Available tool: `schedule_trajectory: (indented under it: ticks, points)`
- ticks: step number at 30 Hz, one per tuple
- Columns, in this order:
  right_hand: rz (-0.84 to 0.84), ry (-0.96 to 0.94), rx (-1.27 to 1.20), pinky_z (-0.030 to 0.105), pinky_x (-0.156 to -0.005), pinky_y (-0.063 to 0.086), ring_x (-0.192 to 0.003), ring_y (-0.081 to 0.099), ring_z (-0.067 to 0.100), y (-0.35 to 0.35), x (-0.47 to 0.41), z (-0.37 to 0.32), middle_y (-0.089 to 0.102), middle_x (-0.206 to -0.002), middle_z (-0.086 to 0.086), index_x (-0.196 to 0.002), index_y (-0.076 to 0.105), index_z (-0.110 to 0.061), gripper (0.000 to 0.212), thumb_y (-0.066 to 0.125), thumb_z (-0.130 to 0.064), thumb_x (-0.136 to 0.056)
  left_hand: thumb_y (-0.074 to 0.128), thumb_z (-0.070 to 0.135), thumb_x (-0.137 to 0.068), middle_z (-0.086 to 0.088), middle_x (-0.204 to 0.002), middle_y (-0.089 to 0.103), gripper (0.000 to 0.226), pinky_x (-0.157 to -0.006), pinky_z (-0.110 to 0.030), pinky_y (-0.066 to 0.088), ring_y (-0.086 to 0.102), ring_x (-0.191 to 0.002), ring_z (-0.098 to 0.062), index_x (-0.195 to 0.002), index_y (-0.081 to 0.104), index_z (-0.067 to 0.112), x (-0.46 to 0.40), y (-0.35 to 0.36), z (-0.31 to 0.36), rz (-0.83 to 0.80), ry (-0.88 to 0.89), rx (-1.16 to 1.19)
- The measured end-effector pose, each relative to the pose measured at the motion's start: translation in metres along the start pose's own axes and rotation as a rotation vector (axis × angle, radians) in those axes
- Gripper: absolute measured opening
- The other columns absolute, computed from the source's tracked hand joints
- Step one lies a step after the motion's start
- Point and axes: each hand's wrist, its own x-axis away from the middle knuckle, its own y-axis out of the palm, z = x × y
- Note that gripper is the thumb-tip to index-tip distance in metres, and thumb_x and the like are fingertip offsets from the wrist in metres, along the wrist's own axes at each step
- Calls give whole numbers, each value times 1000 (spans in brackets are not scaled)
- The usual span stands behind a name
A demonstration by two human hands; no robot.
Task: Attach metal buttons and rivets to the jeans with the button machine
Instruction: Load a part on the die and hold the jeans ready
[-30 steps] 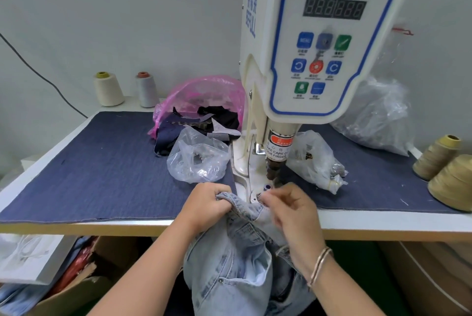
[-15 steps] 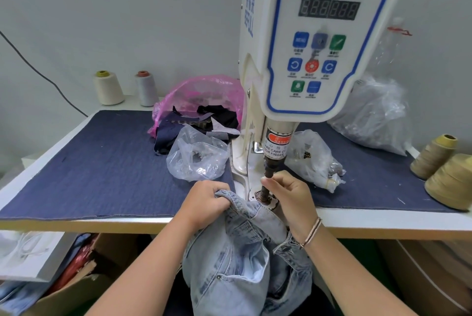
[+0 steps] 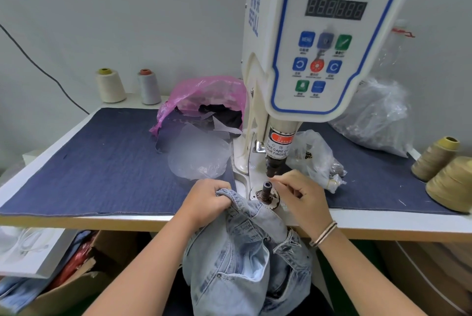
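Jeans point(image 3: 245, 259) bunched at the table's point(image 3: 107, 221) front edge, most of the denim hanging down toward my lap. My left hand point(image 3: 204, 203) grips the waistband in a curled fist, just left of the lower die point(image 3: 267, 189) on the button machine point(image 3: 319, 60). My right hand point(image 3: 304, 198) is up beside the die, fingers curled with the tips pinched right under the upper punch point(image 3: 272, 167); whether there's a button or rivet between them, I can't tell, too small. I reckon I'm loading the hardware here, fabric not yet over the die. Next I'd need to slide the waistband across so the mark sits dead centre on that post, and get my fingertips clear of the punch first.
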Motion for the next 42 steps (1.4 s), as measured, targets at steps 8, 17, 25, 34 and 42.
schedule_trajectory:
  ticks: [8,17,25,34,42]
  points:
    - [-627,-576,243,29,-86,38,-94,52,13,-2,51,-11,63,-93,-10,-90,68,-22,9,64,-27,-85,49,13,-57,4,-54,27,17,-53,-26,18,23,-56,-10,-47,36,18,-5,-4,2,-45,-64,117]
    - [-893,-680,777,28,-88,29,-97,58,6,2,41,-3,61,-72,-18,-69,65,-30,23,56,-46,-83,50,13,-56,2,-55,33,11,-55,-28,22,29,-57,-12,-49,42,18,-5,-6,6,-71,-70,133]
    - [-842,-261,486,29,-81,29,-83,52,28,-2,24,-25,63,-80,6,-95,63,-16,24,47,-33,-96,57,9,-69,-2,-118,47,54,-90,-36,36,47,-107,-21,-122,49,19,44,-1,28,298,504,-621]
    - [-687,160,-288,17,-51,23,-51,25,3,-42,-6,-82,27,-52,-11,-54,39,-14,42,63,-22,-87,64,55,-75,17,-86,55,28,-79,-22,40,52,-88,-5,-82,51,32,104,12,60,167,233,-44]
    - [-896,18,-135,21,-80,36,-84,50,-1,-87,1,-66,55,-78,-25,-60,57,-22,27,61,-37,-82,51,48,-88,15,-65,47,23,-58,-12,32,40,-60,2,-70,54,34,105,-19,101,-221,293,344]
